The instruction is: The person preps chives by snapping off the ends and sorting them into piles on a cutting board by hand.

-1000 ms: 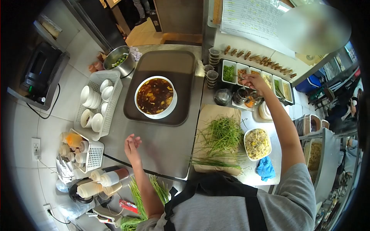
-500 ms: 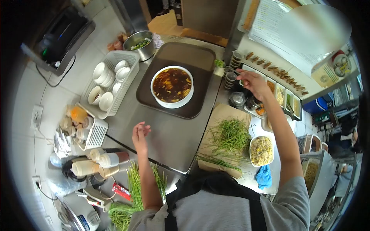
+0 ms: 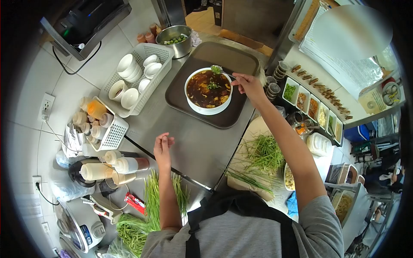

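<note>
- As the right hand pinches the spoon, its handle slants left and away, greens-laden tip above the far rim!
- Soup bowl on the tray, just left of that nearer hand.
- Left hand, loosely curled, looks empty, well apart.

A restaurant-style kitchen with a stainless-steel worktop, where a brown serving tray carries a large bowl of soup. Small tubs of chopped toppings stand in a row at right. At left, beside a tiled wall, are a basket of white bowls and squeeze bottles.
</note>
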